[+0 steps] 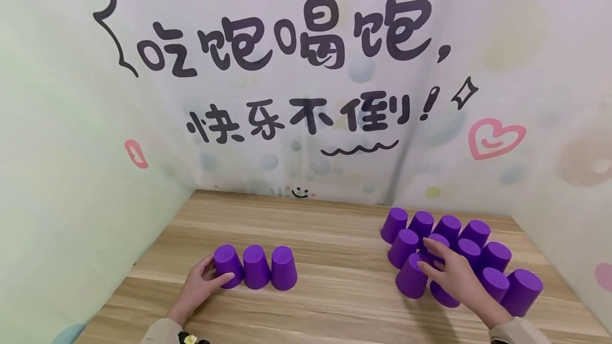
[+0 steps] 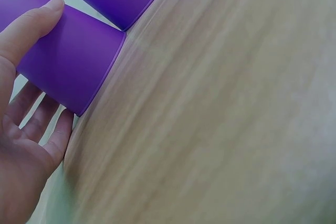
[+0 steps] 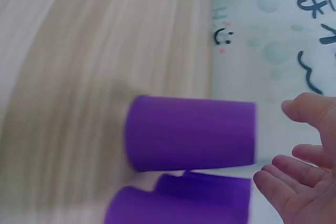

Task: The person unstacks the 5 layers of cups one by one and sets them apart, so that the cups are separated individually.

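Observation:
Three purple cups stand upside down in a row on the wooden table (image 1: 334,307). My left hand (image 1: 216,271) holds the leftmost cup (image 1: 229,261); in the left wrist view the thumb (image 2: 37,22) lies on that cup (image 2: 73,66) and the fingers (image 2: 50,129) reach round its other side. At the right is a tight cluster of several more upturned purple cups (image 1: 492,256). My right hand (image 1: 424,254) hovers over the cluster's front left cup (image 1: 410,280), fingers spread. In the right wrist view the hand (image 3: 273,140) is just off that cup's base (image 3: 191,134), holding nothing.
A printed backdrop (image 1: 306,94) with large black characters walls in the table at the back and on both sides. Bare wood lies between the row of three and the cluster (image 1: 341,264). The table's right edge runs close to the outermost cup (image 1: 523,291).

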The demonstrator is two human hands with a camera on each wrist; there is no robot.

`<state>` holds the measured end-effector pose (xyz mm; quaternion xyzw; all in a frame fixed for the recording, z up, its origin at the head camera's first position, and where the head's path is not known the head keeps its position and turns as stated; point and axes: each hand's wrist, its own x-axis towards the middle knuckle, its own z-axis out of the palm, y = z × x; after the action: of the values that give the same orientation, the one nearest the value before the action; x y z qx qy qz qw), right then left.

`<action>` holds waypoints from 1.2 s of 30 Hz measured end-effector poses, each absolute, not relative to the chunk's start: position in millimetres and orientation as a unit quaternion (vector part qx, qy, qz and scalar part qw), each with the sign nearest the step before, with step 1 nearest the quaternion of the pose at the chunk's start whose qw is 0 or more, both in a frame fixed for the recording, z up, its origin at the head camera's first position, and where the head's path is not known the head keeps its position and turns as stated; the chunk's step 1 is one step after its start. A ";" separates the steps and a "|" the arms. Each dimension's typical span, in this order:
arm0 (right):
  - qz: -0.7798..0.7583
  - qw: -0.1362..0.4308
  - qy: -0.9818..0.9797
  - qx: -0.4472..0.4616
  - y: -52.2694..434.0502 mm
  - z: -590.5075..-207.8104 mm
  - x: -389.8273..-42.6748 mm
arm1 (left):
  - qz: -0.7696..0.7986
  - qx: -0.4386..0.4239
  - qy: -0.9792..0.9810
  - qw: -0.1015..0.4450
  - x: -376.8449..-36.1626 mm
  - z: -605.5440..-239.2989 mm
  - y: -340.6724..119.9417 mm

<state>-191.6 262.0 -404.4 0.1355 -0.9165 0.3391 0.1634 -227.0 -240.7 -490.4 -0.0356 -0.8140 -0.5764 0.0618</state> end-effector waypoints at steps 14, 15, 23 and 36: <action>0.378 0.185 -0.875 0.238 184.6 -366.1 -227.5 | -0.580 -0.043 -0.810 0.074 -224.4 -489.6 -242.6; 0.392 0.178 -0.869 0.246 174.9 -365.5 -229.8 | -0.580 -0.042 -0.810 0.074 -224.1 -489.3 -242.4; 0.431 0.083 -0.849 0.294 97.3 -375.2 -238.5 | -0.585 -0.049 -0.805 0.087 -224.4 -488.2 -239.1; 0.485 -0.024 -0.824 0.290 30.8 -433.0 -247.0 | -0.592 -0.049 -0.800 0.083 -225.0 -489.0 -238.9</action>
<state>-247.0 30.8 -433.0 0.2902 -0.8243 0.4854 -0.0245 -225.0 -238.9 -489.0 -0.0486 -0.8000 -0.5922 0.0831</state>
